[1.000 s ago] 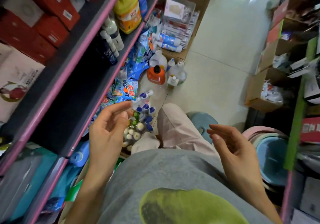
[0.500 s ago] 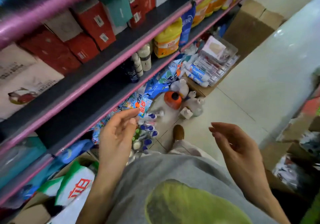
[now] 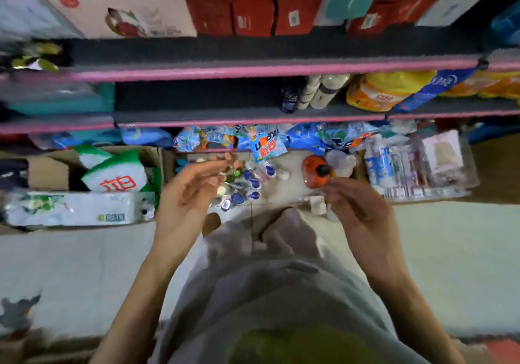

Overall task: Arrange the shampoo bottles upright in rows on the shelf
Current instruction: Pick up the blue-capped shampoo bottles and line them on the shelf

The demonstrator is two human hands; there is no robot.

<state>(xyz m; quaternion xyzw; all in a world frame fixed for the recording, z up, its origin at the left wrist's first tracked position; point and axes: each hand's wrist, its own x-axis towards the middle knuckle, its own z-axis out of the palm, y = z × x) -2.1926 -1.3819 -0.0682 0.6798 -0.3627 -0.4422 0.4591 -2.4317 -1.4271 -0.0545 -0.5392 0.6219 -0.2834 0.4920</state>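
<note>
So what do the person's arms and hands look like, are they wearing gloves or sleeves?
No gloves: the left hand and right hand are bare, and both forearms are uncovered up to the frame edge. No rings, watch or bracelet can be made out. The person wears a grey top with a yellow-green print.

Pale tiled floor (image 3: 455,251) w/ cardboard boxes (image 3: 47,172) along it; dark grey shelving w/ pink front edges (image 3: 253,71), red cartons (image 3: 253,9) up top. Dim light.

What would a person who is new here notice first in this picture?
Two bare hands, the left hand and the right hand, are raised with relaxed fingers and hold nothing. Beyond them a cluster of small bottles stands on the floor beside an orange jug. Above, the pink-edged shelf has a wide bare stretch left of a few upright bottles.
</note>
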